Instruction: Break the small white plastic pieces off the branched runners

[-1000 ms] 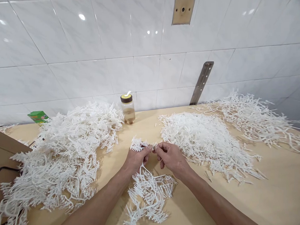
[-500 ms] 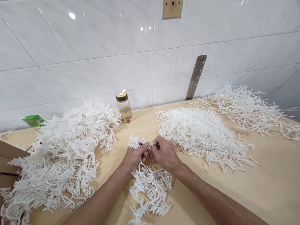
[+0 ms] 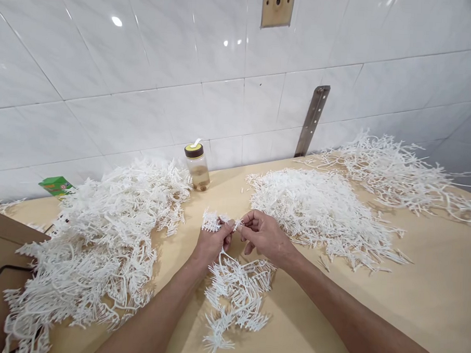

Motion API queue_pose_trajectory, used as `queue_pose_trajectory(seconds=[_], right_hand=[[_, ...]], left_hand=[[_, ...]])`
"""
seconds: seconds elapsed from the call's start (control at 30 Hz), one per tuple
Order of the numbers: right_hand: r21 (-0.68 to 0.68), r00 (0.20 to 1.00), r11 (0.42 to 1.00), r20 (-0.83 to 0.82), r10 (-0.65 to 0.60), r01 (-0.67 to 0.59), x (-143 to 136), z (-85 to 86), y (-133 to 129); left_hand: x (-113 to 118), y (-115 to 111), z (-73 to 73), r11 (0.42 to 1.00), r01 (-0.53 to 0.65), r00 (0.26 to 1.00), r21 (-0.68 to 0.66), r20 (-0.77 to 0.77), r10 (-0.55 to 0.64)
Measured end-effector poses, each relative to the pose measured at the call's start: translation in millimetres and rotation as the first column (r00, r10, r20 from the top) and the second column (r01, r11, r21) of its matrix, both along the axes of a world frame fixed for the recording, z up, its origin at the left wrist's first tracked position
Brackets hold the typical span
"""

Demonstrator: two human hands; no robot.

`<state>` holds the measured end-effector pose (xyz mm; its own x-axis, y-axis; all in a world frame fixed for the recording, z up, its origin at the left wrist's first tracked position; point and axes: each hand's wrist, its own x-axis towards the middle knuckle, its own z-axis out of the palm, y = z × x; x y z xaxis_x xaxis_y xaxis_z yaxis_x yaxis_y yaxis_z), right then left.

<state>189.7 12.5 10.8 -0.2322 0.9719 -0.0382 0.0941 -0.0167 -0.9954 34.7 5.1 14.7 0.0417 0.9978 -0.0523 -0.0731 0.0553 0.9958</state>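
Note:
My left hand (image 3: pixel 213 242) is closed around a white, branching plastic sprig, thumb on top. One bristly end of the sprig (image 3: pixel 210 220) sticks out to the left over the fingers. From below the same hand a stem runs down to a larger feathery branch (image 3: pixel 240 291) hanging or lying over the tabletop; I cannot tell whether it is one piece with the sprig. My right hand (image 3: pixel 266 237) pinches the sprig's small right tip between thumb and forefinger, its other fingers loosely curled. The two hands' fingertips are close together.
A big heap of white branches (image 3: pixel 108 233) covers the left side. To the right lies a pile of small white pieces (image 3: pixel 308 205), with bare branched stems (image 3: pixel 399 173) behind. A bottle (image 3: pixel 199 169), a green box (image 3: pixel 55 185) and a brown carton (image 3: pixel 5 260) stand around the table (image 3: pixel 430 278).
My right hand has drawn slightly to the right, its lower fingers loosening and moving apart from my left hand. My left hand keeps its hold. The view has shifted a little.

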Motion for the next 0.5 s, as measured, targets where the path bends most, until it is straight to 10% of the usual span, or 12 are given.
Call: queue_pose_trajectory(seconds=[0.33,0.5], right_hand=[[-0.043,0.998,0.998,0.051,-0.041,0.043,1.2,-11.4,5.6],[0.326,0.858,0.926,0.402,-0.319,0.191,1.0,-8.8,3.3]], left_hand=[[-0.4,-0.4,-6.3,0.999,0.046,0.998,0.001,-0.039,-0.046],[3.2,-8.4,4.3,0.992,0.125,0.992,0.004,-0.007,-0.125]])
